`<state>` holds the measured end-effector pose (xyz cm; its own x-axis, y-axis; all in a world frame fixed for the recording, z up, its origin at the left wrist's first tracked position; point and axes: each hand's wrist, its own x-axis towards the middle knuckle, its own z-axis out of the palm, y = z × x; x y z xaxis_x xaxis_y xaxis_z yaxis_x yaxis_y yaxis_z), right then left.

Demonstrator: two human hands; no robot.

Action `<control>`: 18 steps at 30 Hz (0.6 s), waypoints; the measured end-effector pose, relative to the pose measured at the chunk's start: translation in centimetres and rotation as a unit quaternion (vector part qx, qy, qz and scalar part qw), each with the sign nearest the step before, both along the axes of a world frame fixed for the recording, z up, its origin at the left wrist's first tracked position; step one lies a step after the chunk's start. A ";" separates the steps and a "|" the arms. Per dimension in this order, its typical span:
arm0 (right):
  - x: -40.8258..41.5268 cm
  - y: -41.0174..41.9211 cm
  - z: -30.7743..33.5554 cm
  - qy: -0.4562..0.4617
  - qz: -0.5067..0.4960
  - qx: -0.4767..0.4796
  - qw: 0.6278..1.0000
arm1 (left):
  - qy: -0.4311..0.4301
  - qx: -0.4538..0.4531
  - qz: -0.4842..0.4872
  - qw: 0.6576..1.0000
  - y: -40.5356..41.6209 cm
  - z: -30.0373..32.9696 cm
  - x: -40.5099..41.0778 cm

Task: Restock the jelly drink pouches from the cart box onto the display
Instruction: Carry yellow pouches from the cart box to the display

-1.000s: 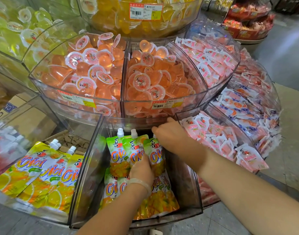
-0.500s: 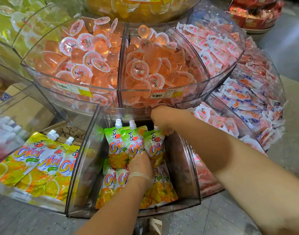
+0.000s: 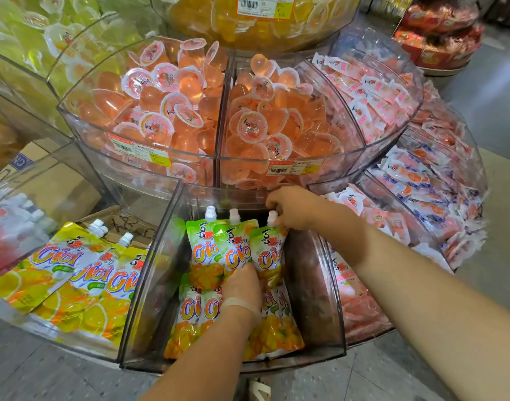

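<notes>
1. Three mango jelly pouches (image 3: 233, 250) stand in a row at the back of the clear bin (image 3: 314, 296), caps toward 12 o'clock; more pouches of the same kind (image 3: 274, 334) lie flat in front of them, toward 6 o'clock.
2. The rightmost pouch (image 3: 267, 256) has its white cap (image 3: 272, 217) right at the fingertips of the right hand (image 3: 294, 206), which sits at 12 o'clock of that pouch.
3. The left hand (image 3: 242, 287) lies at 6 o'clock of the standing row, on the lower edges of the middle and right pouches.
4. The bin is one wedge of a round, tiered display of clear plastic. At 9 o'clock a neighbouring wedge holds yellow lemon pouches (image 3: 74, 279); at 3 o'clock lie pink sachets (image 3: 372, 215).
5. The tier above, at 12 o'clock, holds orange jelly cups (image 3: 190, 111) in two compartments with price labels (image 3: 294, 167) on the front wall.
6. A cardboard box (image 3: 45, 180) shows through the plastic at 10 o'clock; grey floor (image 3: 494, 91) runs along the right.
7. Right hand: fingers curled narrow at the cap; whether they pinch it or only touch it cannot be told.
8. Left hand: wears a thin clear glove, fingers bent forward and pressing on the pouches; the fingertips are hidden.
</notes>
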<state>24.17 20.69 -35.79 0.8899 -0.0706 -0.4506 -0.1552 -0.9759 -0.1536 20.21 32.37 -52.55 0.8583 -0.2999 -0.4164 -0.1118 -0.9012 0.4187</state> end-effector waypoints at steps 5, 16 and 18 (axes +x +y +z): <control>-5.5 2.2 -4.5 -0.073 -0.282 0.273 0.917 | 0.018 -0.019 -0.002 1.000 0.1 0.2 0.1; -6.9 5.5 -13.6 -0.107 -0.562 0.391 0.721 | 0.003 0.019 -0.015 1.000 0.0 0.3 0.3; -7.1 5.0 -13.9 -0.085 -0.553 0.383 0.734 | 0.007 0.008 -0.005 1.000 0.1 0.2 0.3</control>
<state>17.07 25.69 -49.64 0.5267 -0.5772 -0.6241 -0.7030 0.1171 -0.7015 20.53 32.45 -52.31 0.8489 -0.3021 -0.4337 -0.1148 -0.9063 0.4067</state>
